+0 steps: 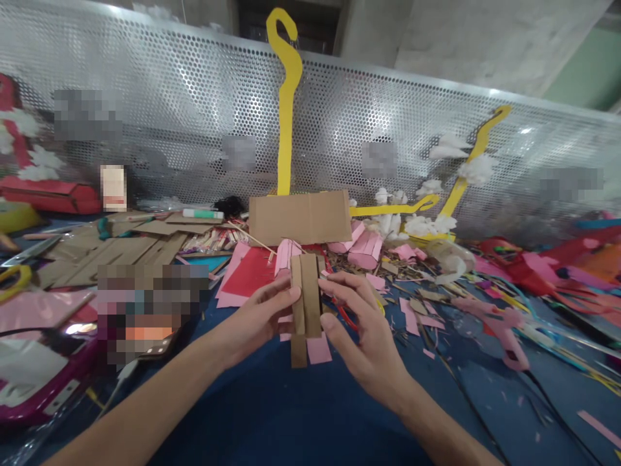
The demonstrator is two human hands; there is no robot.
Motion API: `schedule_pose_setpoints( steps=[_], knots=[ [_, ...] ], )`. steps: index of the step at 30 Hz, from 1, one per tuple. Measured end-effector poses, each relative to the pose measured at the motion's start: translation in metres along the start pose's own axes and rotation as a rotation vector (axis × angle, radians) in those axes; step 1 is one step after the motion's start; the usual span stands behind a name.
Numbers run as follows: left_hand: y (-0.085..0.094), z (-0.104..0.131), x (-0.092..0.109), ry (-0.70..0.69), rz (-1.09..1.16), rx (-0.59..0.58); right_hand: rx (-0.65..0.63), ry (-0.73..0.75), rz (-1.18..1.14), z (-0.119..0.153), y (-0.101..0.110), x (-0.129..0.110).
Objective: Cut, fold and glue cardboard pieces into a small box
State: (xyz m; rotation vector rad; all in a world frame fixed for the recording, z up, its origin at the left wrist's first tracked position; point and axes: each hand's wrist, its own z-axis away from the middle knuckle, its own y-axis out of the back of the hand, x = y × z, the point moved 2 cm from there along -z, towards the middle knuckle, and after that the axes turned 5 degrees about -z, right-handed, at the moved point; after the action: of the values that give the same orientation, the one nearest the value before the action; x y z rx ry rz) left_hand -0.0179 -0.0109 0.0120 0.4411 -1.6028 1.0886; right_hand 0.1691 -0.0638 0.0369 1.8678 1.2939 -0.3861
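Observation:
A narrow folded piece of brown cardboard (312, 301) stands in the middle, between my two hands. My left hand (259, 318) grips its left edge, thumb across the front and fingers behind. At the right edge is my right hand (361, 327), thumb and fingertips closed on the piece with fingers curved. A narrower cardboard flap (298, 353) sticks out below. Pink paper scraps (319, 350) lie just under the piece. Behind it, a yellow hook-topped strip (286, 116) rises from a wide cardboard box (299, 217).
A pink glue gun (507, 333) with a black cord lies at the right. Cardboard sheets (111, 259), a glue stick (202, 213) and scissors with yellow handles (17, 281) are at the left. Red paper (250, 268) lies ahead. A perforated metal panel (330, 123) stands behind.

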Motion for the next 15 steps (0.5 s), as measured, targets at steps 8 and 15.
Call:
schedule_pose_setpoints(
  steps=[8,15],
  knots=[
    [-0.0033,0.0036,-0.0031,-0.033,-0.21,-0.05,0.175,-0.089,-0.027,-0.0066,0.0026,0.0063],
    [-0.0033,0.0058,-0.0009,-0.018,-0.33,-0.007,0.139,-0.082,-0.034,-0.0074,0.0037,0.0044]
  ],
)
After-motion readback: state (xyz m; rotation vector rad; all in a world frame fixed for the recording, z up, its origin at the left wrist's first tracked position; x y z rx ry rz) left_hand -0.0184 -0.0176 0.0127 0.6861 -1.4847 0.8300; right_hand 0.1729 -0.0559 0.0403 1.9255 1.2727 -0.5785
